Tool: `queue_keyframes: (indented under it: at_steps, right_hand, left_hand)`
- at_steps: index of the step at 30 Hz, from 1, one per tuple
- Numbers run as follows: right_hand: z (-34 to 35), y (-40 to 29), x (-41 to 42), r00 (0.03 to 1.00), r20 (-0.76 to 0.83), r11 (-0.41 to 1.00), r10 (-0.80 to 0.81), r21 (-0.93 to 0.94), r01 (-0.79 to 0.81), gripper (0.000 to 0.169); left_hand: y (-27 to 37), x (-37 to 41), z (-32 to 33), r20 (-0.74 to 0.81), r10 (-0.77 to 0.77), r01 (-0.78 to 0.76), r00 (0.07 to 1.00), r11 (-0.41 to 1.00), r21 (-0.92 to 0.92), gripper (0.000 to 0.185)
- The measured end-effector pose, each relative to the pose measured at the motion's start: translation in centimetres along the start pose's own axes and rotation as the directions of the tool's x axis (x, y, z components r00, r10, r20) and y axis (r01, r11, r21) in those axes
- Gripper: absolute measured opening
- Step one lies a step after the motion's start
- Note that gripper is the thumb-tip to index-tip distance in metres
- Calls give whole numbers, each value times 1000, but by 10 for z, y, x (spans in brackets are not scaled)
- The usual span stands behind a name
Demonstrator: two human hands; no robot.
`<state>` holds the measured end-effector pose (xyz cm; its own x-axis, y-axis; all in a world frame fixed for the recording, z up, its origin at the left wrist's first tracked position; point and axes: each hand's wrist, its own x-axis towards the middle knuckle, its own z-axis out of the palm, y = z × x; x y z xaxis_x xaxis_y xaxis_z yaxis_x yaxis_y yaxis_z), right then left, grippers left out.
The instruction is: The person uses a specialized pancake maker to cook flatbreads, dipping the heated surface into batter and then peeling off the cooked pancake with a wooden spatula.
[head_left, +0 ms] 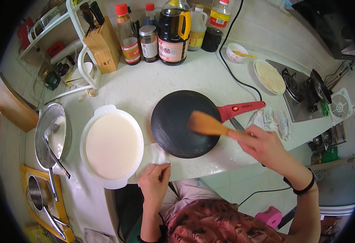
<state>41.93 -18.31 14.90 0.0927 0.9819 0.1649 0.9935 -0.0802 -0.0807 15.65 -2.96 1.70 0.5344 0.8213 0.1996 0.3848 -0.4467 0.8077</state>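
Note:
My right hand (261, 145) grips the handle of a wooden spatula (206, 123). Its blurred blade is over the right part of a round black electric crepe pan (177, 121); contact with the surface cannot be made out. The pan's red handle (241, 109) points right and has a lit red lamp. Curled at the counter's front edge, my left hand (155, 179) is beside a white tissue or cloth (157, 153); whether the fingers hold it is unclear. Just left of the pan stands a white two-handled dish (112, 145) of pale, smooth batter.
A plate of stacked thin pancakes (269, 76) stands near the gas hob (299, 91). Behind are several sauce bottles (173, 36) and a knife block (103, 45). A black cord (230, 65) runs to the pan's handle. At left, a metal bowl (65, 139) holds a ladle.

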Motion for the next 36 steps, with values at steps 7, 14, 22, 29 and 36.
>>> queue_keyframes:
  at_steps: [7,14,22,29,36]
  right_hand:
    - [29,-12,35,965,-33,965,-259,36,260,46]
    - [27,4,12,959,82,963,-270,44,267,55]
    - [32,93,-84,992,1,982,-126,145,124,46]
    - [50,117,-73,986,39,985,-163,64,160,42]
    - [65,146,31,999,39,974,-27,225,18,44]
  left_hand:
    - [-8,-2,0,-8,60,-60,998,998,-6,9]
    - [-4,-2,0,-12,36,-36,999,999,-9,8]
    - [0,-4,3,8,-25,25,1000,998,59,9]
    - [7,-7,-1,-1,-39,39,999,995,88,10]
    - [18,-26,-7,-101,215,-192,971,961,197,16]
